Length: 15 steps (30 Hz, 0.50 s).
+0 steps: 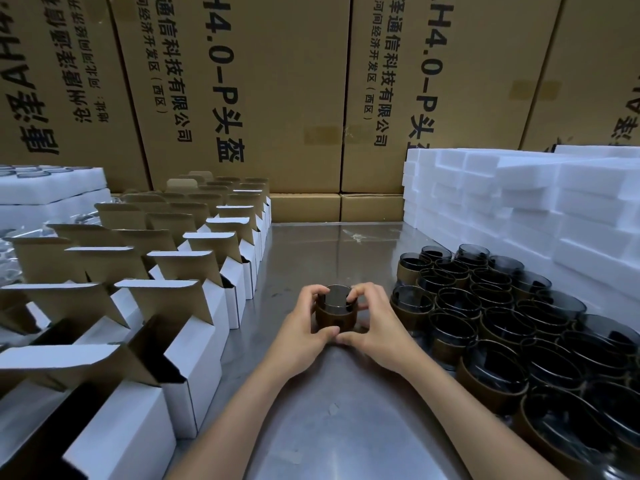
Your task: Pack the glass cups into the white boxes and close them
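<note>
A single dark glass cup, wrapped round its lower half by a brown sleeve, stood upright on the metal table, in the bare strip at the middle. Both hands gripped it: the left hand curled round its left side, fingers over the far rim and thumb against the near base, and the right hand mirrored it on the right, thumb tip nearly touching the left thumb in front of the cup. The cup was outside any box. To the left, just beside the bare strip, stood rows of white boxes, all with their brown-lined top flaps raised and open, running from the near edge back toward the wall; what lay inside them could not be told. To the right, a dense cluster of more dark cups in the same brown sleeves stood packed rim to rim, some stacked on one another. Behind that cluster rose a stack of white foam blocks, and at the far left lay more white foam trays with round cup rims set in them. Tall brown cardboard cartons printed with black characters formed the wall at the back of the table.
</note>
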Tool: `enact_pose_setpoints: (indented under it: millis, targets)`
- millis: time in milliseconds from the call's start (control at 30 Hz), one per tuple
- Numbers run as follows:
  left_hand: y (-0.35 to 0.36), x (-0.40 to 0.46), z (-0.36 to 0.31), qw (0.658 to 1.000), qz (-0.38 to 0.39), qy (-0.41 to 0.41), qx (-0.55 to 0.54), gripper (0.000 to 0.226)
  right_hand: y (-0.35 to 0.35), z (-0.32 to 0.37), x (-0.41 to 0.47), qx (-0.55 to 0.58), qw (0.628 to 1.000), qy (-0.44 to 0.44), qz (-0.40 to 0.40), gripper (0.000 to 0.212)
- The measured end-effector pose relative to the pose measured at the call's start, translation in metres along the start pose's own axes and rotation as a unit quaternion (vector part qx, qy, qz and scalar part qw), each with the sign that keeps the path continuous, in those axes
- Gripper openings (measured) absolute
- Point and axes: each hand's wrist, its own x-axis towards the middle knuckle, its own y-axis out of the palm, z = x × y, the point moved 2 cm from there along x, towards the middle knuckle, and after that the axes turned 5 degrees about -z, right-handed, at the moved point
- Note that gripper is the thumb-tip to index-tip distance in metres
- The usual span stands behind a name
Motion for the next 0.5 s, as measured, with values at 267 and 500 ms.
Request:
enact_pose_setpoints:
  millis: [267, 500]
  targets:
    - [-0.004, -0.003, -0.012, 0.992, -0.014, -0.061, -0.107, 0.063, 0.003, 0.005, -0.005, -0.014, 1.0, 0.01, 0.003, 0.057]
    - [-0.01, -0.009, -0.018, 0.988, -0.123, -0.071, -0.053, 0.04, -0.003, 0.06, -0.033, -0.04, 0.987, -0.05, -0.15, 0.032]
